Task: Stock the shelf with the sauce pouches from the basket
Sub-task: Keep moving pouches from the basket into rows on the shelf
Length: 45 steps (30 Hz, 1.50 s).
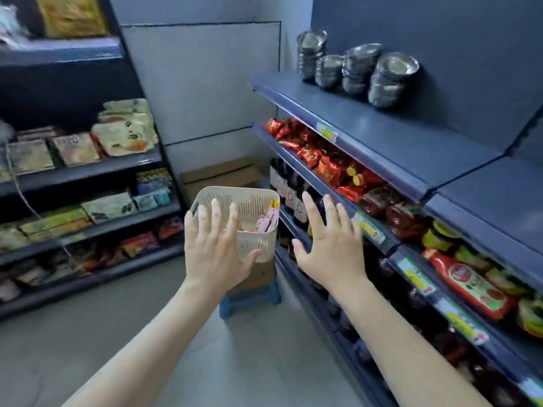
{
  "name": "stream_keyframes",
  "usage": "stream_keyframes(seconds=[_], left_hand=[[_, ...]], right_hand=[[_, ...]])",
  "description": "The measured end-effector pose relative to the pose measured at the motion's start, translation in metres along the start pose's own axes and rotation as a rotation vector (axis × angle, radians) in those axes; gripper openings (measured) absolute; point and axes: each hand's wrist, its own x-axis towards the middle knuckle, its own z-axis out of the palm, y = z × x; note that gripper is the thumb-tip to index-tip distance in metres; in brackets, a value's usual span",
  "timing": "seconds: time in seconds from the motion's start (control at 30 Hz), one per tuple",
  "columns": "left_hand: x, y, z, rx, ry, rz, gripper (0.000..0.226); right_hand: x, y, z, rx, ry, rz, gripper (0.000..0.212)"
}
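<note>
A cream perforated basket (258,207) stands on a cardboard box atop a blue stool, ahead of me in the aisle. Pink sauce pouches (266,221) lean inside it at the right. My left hand (214,245) is spread in front of the basket's near left side, fingers straight, holding nothing. My right hand (329,239) hovers spread just right of the basket, in front of the shelf edge, also holding nothing. The dark blue shelf (379,239) on the right carries red packets and a red sauce pouch (470,286).
Dark bottles (289,183) fill the lower right shelves. Stacks of foil bowls (390,80) sit on the top shelf. Another rack of packets (88,171) lines the left side. A cardboard box (217,174) lies on the floor by the back wall. The blue stool (249,301) stands in the grey-floored aisle.
</note>
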Motion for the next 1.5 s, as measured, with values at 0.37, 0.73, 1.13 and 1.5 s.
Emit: stream_keyframes(seconds=[0.37, 0.73, 1.13, 1.5], left_hand=[[0.113, -0.154, 0.148, 0.122, -0.372, -0.031, 0.093], [0.247, -0.129, 0.312, 0.121, -0.619, -0.027, 0.083], [0.302, -0.081, 0.505, 0.100, -0.986, 0.125, 0.087], [0.301, -0.073, 0.568, -0.018, -1.119, -0.050, 0.086]], right_hand=[[0.153, -0.108, 0.143, 0.032, -0.363, 0.051, 0.066], [0.296, -0.084, 0.319, 0.368, -0.804, 0.142, 0.072], [0.344, -0.041, 0.463, 0.315, -0.986, 0.155, 0.062], [0.351, -0.047, 0.498, 0.098, -0.794, 0.158, 0.075]])
